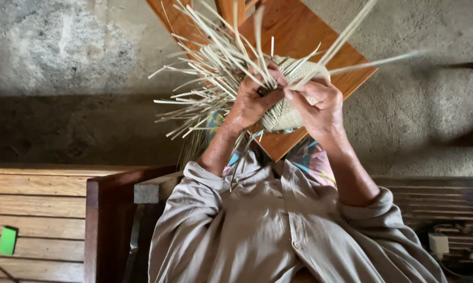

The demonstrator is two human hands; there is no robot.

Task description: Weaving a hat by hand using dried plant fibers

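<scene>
Pinching pale straw strips between your fingertips, you are working both hands against the half-woven basket [288,112], which is resting over the edge of the wooden stool [299,31] in front of your lap. Your left hand [252,102] is closing narrowly around a few strips on the basket's left side, thumb meeting fingers; your right hand [320,105] is gripping the basket's right side, with its forefinger and thumb nipping a strip at the rim.

As a judgement, the work is looking partly done: a rounded woven body is already showing between your hands, tight and closed, while the loose strips [205,78] are fanning out unwoven above and to the left of the basket, so the upper part is waiting to be plaited in.

Counting: one basket, one stool, two hands. The loose strips are too many and too crossed to number. Left of the basket and lower, a slatted wooden bench [35,209] is carrying one small green block [7,241]. Right of the basket and lower, one small white box [438,243] is sitting on dark slats.
</scene>
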